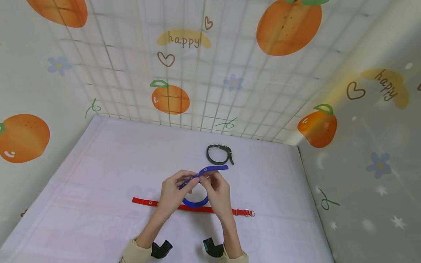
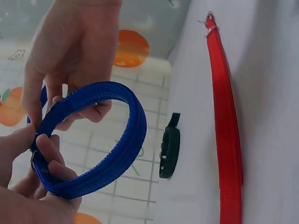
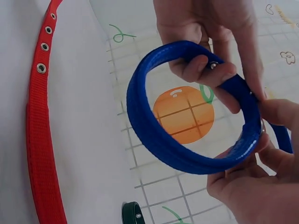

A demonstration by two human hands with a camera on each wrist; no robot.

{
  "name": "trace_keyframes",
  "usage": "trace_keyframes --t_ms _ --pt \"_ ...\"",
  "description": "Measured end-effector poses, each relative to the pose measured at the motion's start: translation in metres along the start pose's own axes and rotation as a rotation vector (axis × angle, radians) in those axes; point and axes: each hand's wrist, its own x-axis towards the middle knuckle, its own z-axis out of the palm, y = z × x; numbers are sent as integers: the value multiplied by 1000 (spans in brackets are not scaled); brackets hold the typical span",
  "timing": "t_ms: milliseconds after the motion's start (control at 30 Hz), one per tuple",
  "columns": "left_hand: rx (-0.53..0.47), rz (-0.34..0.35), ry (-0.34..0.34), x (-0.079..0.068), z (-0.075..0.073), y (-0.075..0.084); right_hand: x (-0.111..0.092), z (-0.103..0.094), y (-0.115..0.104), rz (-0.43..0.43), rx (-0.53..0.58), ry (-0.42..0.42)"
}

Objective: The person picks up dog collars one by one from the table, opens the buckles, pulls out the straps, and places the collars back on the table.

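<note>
A blue collar [image 1: 195,205], bent into a loop, is held above the table between both hands. My left hand [image 1: 172,191] grips the collar at its buckle side, fingers curled round the band [image 2: 140,126]. Thumb and fingers of my right hand [image 1: 218,190] pinch the strap close by, where the bands overlap. The collar's free end, with metal eyelets, sticks out past the right fingers in the head view. Beneath the hands a red collar [image 1: 197,209] lies stretched out flat, its eyelets [image 3: 45,46] at the left and buckle at the right.
Farther back on the white table [image 1: 269,175], a dark green collar [image 1: 217,163] lies fastened in a ring. Patterned cloth walls [image 1: 131,91] with printed oranges enclose the back and sides. Black wrist-worn pieces [image 1: 162,249] sit by the sleeves.
</note>
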Motion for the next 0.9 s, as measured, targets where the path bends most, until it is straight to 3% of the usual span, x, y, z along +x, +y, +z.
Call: trace_keyframes --t_ms 267,500,900 --pt "-37 -54 -15 1 -5 2 0 -2 -2 -48 -49 -29" --pt "-54 -60 -45 1 -5 1 0 -2 -2 -8 -83 -41" --pt "-38 -50 -46 1 -5 3 0 1 1 -26 -111 -14"
